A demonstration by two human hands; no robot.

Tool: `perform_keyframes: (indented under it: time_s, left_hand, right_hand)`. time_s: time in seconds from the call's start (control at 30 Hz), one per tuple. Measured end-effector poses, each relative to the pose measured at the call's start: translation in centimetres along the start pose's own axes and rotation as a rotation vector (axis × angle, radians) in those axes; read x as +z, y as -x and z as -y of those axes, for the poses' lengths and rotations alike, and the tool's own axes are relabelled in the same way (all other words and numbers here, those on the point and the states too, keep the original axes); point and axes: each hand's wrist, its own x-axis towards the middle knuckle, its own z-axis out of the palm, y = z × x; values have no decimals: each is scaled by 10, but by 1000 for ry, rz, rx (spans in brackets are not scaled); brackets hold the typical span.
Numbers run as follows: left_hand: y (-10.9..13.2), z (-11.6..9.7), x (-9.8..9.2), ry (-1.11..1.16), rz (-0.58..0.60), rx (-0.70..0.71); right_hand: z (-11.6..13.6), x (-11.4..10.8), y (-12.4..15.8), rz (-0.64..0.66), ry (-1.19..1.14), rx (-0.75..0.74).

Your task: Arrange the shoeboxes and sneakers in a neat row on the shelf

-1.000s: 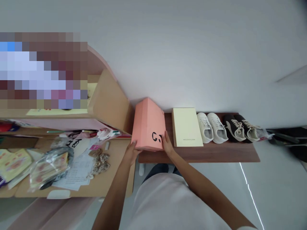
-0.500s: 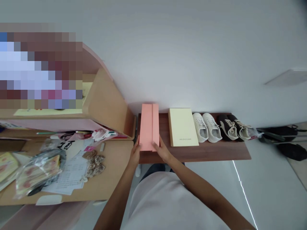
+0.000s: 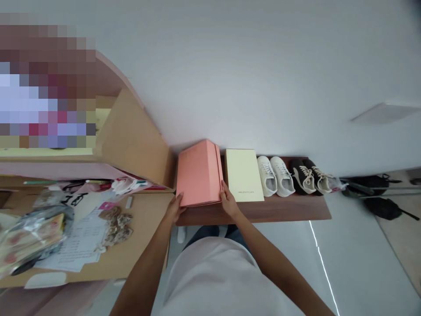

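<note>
A pink shoe box (image 3: 197, 175) is tilted over the left end of the dark brown wooden bench (image 3: 256, 213), its broad face and one long side showing. My left hand (image 3: 173, 208) grips its near left corner. At the near right corner, the fingers of my right hand (image 3: 228, 199) hold the box by its edge. Just right of it lies a cream box (image 3: 244, 175) with dark lettering. The underside of the pink box is hidden.
White shoes (image 3: 276, 176) and black shoes (image 3: 311, 177) stand in pairs along the bench. On the left, a desk (image 3: 144, 237) carries papers, a plastic-wrapped packet (image 3: 39, 241) and scrunchies (image 3: 116, 224). Black bags (image 3: 388, 207) lie at the far right.
The pink box has turned from standing on its narrow side to leaning over, so its broad face shows. My hands have moved farther apart with it. The view has shifted slightly right.
</note>
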Motion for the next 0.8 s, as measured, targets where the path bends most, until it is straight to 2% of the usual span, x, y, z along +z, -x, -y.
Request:
perform_keyframes:
  time_s: [0.1,0.23,0.33,0.47,0.53,0.57,0.67,0.7,0.73,0.8]
  left_hand:
    - [10,-8,-11,24,-6,21]
    - [15,-14,-3,-53,-87,94]
    - [14,-13,7,-67,-131,122]
    - [11,-17,13,-54,-84,144]
    - [10,-24,13,-83,-89,191]
    - [11,-27,15,-128,-129,227]
    - [19,-33,34,-354,-347,434]
    - [22,-31,48,-413,-381,523]
    - [26,-26,65,-448,-362,596]
    - [32,-9,110,-443,-199,632]
  right_hand:
    - [-12,11,-9,-15,-4,60]
    - [-27,21,-7,12,-40,210]
    - [-30,22,-3,25,0,192]
    - [-24,13,1,75,77,177]
    - [-17,-2,3,85,103,141]
    - [-14,-14,3,80,108,106]
    - [-9,-65,2,-57,174,-18]
    - [-9,-85,1,-142,233,-35]
    - [-12,-104,0,-228,302,-26]
    - [-21,-136,-5,-342,410,58]
